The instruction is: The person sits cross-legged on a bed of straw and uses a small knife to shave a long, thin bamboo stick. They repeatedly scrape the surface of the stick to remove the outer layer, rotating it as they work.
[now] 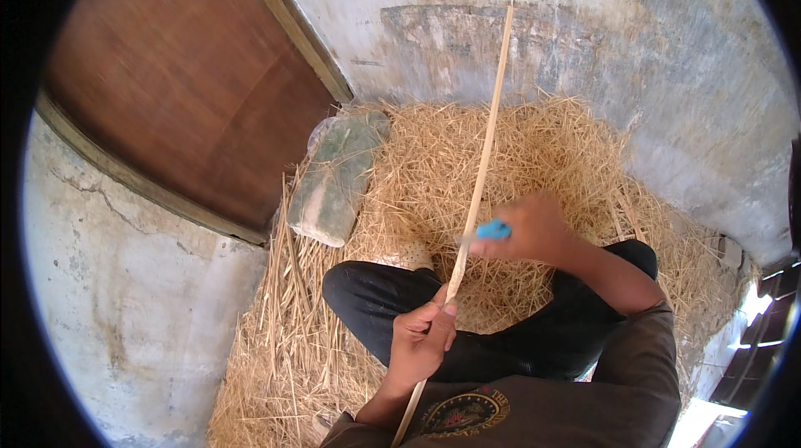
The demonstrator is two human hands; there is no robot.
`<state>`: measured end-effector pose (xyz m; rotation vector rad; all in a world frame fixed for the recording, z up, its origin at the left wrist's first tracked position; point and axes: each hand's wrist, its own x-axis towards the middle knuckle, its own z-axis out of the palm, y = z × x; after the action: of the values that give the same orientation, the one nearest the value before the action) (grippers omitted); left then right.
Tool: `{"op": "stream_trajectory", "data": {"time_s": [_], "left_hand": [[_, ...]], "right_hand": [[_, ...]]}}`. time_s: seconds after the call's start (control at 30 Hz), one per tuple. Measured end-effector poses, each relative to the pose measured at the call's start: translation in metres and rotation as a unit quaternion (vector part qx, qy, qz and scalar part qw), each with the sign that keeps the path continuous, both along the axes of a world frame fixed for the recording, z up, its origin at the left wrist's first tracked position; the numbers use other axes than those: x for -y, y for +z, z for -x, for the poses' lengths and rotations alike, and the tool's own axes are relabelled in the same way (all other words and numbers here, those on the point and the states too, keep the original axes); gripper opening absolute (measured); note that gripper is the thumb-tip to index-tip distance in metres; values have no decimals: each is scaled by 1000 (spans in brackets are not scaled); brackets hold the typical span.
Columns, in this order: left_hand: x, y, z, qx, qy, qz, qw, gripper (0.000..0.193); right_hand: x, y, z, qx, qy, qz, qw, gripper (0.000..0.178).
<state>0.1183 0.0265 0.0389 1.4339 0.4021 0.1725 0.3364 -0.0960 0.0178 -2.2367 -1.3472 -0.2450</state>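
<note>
A long, pale wooden stick (488,143) runs from my lap up toward the wall, tilted slightly right. My left hand (424,339) is closed round its lower part, thumb on top, and the stick's lower end passes beneath that wrist toward my shirt. Just above the grip, its surface looks rough and whittled. My right hand (530,229), smeared by motion, is closed on a small blue-handled knife (492,230). Its blurred greyish blade lies against or very close to the stick; contact cannot be made out exactly. My crossed legs (367,294) are under both hands.
Thin straw-like shavings (551,139) cover the ground around me, with longer strips (288,306) at the left. A greenish-grey block (340,177) lies beyond my left knee. A brown door panel (192,72) stands at far left, and a stained wall (667,56) rises ahead.
</note>
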Motion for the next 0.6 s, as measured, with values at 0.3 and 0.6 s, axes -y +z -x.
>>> {"op": "stream_trajectory", "data": {"time_s": [0.3,0.6], "left_hand": [[2,-3,7,-16,8,-20,1000,34],[5,-10,13,-6,8,-106,994,31]], "right_hand": [[-15,-4,-6,9,-5,-47,999,63],[-9,-17,-11,16,3,-19,1000,59]]}}
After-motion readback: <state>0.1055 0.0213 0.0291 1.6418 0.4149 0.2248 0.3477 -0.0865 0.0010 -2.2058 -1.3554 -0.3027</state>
